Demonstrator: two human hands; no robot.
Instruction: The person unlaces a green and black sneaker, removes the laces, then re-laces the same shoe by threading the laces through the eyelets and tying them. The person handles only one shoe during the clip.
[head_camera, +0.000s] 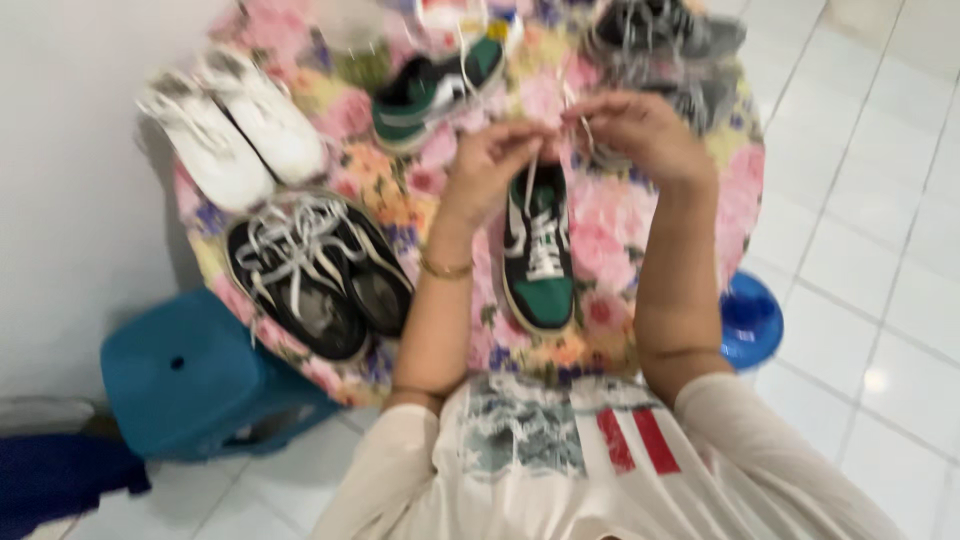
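A green, black and white sneaker (540, 255) lies on the round floral-covered table (610, 230), toe toward me. My left hand (495, 160) pinches one white lace end just above the shoe's opening. My right hand (640, 130) holds the other lace end beside it, both hands close together over the shoe's tongue. The matching green sneaker (435, 90) lies further back on the table.
A pair of white sneakers (235, 125) and a pair of black sneakers with white laces (315, 270) sit on the table's left. Grey shoes (665, 40) lie at the back right. A blue plastic stool (185, 375) stands at lower left, another blue stool (750, 320) at right, on white tiles.
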